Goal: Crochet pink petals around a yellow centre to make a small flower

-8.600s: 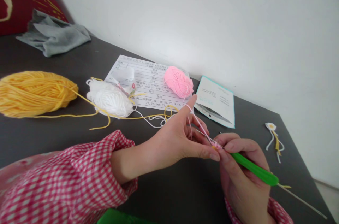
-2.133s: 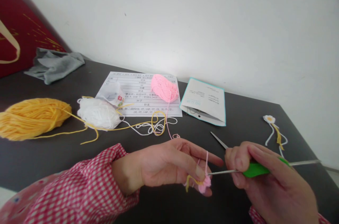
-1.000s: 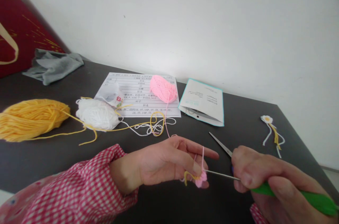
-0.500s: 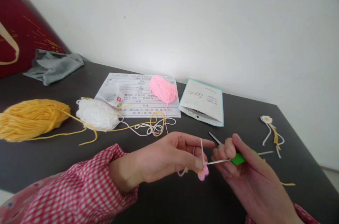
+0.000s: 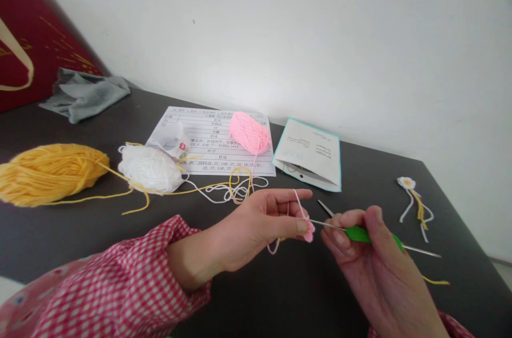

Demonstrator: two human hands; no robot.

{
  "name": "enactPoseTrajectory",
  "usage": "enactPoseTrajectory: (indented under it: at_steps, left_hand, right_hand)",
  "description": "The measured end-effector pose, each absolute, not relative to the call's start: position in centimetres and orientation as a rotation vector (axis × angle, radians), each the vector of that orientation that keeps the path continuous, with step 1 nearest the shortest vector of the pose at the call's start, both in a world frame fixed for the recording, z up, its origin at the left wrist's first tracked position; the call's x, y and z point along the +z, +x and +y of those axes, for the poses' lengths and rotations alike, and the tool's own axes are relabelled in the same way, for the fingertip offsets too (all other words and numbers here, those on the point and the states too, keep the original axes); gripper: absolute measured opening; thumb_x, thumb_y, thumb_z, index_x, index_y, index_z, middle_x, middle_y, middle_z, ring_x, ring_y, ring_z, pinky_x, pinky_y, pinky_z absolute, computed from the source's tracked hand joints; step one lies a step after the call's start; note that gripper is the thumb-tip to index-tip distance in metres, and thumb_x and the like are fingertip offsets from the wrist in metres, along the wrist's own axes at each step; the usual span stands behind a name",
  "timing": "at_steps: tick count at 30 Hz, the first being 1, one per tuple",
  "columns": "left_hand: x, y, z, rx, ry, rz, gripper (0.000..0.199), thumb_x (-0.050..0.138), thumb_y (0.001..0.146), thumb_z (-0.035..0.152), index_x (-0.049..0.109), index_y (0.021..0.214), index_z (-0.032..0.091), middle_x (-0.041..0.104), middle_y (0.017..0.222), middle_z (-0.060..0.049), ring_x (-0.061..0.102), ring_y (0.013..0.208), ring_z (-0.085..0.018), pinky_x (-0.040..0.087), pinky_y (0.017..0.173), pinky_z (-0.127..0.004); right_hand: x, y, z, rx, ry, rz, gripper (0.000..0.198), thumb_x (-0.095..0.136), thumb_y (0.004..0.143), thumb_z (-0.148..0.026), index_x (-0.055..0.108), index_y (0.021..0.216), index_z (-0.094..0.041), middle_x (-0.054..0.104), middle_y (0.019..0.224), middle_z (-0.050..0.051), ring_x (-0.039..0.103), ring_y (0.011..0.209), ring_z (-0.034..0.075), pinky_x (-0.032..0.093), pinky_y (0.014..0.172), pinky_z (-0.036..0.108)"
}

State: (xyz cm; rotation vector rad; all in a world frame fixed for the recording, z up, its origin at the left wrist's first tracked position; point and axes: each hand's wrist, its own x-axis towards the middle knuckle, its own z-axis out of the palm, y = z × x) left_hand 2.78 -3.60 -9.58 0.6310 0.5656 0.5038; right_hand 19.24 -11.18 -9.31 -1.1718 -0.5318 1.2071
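Between thumb and fingers, my left hand (image 5: 260, 226) pinches a small pink crochet piece (image 5: 309, 231). A strand of pink yarn runs over its outstretched index finger and leads back to the pink yarn ball (image 5: 250, 133). My right hand (image 5: 376, 258) is closed around the green grip of a crochet hook (image 5: 358, 234). The hook's thin metal shaft points left, its tip at the top of the pink piece, where the hook end is hidden. Partly behind my right hand lies a pair of scissors (image 5: 326, 208), with one blade tip showing.
A yellow yarn ball (image 5: 56, 172) and a white yarn ball (image 5: 151, 169) lie left, their strands tangled towards the middle. Behind are a printed sheet (image 5: 212, 154), a tape roll (image 5: 176, 141) and a white packet (image 5: 308, 154). A small white flower (image 5: 407, 183) lies right; a grey cloth (image 5: 88, 98) lies by a red bag (image 5: 36, 45).
Both hands have shifted: the pink piece is slightly higher, and the hook now tilts down to the right with more of its green grip and rear shaft showing. The view has moved slightly.
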Motion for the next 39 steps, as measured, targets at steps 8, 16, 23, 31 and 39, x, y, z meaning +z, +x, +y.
enactPoseTrajectory:
  at_steps: [8,16,23,31,39]
  left_hand:
    - [-9.3,2.6,-3.7,0.453,0.704,0.609,0.057,0.087,0.069,0.023,0.068,0.122,0.017,0.067,0.079,0.003,0.063,0.073,-0.010,0.041,0.070,-0.026]
    - [-9.6,2.8,-4.0,0.477,0.754,0.679,0.063,0.086,0.071,0.031,0.064,0.128,0.015,0.067,0.082,0.001,0.063,0.078,-0.013,0.030,0.051,-0.023]
    - [-9.7,3.3,-4.3,0.575,0.750,0.721,0.070,0.088,0.067,0.024,0.061,0.130,0.011,0.066,0.076,0.003,0.063,0.072,-0.011,0.033,0.051,-0.022]
    - [-9.7,3.5,-4.5,0.576,0.787,0.796,0.077,0.086,0.067,0.017,0.055,0.137,0.011,0.067,0.070,0.005,0.060,0.069,-0.011,0.038,0.061,-0.023]
    - [-9.4,2.1,-2.8,0.306,0.617,0.543,0.044,0.086,0.066,0.016,0.071,0.107,0.012,0.071,0.073,0.001,0.060,0.064,-0.009,0.039,0.064,-0.025]
  right_hand:
    - [-9.3,19.3,-11.9,1.000,-1.118,-0.858,0.031,0.072,0.087,-0.051,0.081,0.073,-0.024,0.069,0.060,0.002,0.060,0.057,0.012,0.050,0.051,0.021]
    - [-9.9,18.7,-11.5,1.115,-1.162,-0.602,0.035,0.078,0.080,-0.054,0.077,0.067,-0.021,0.064,0.061,0.001,0.058,0.058,0.012,0.052,0.054,0.022]
    - [-9.7,19.0,-12.1,0.895,-1.173,-0.943,0.032,0.066,0.092,-0.051,0.080,0.077,-0.026,0.070,0.067,0.003,0.060,0.063,0.015,0.050,0.056,0.025]
    - [-9.7,19.1,-12.3,-0.144,-1.267,-2.051,0.028,0.055,0.100,-0.031,0.064,0.074,-0.024,0.066,0.067,0.003,0.054,0.060,0.017,0.041,0.055,0.031]
    - [-9.3,21.7,-12.5,-0.042,-0.922,-2.337,0.027,0.064,0.097,-0.034,0.073,0.121,-0.027,0.082,0.098,0.003,0.068,0.086,0.021,0.050,0.090,0.037]
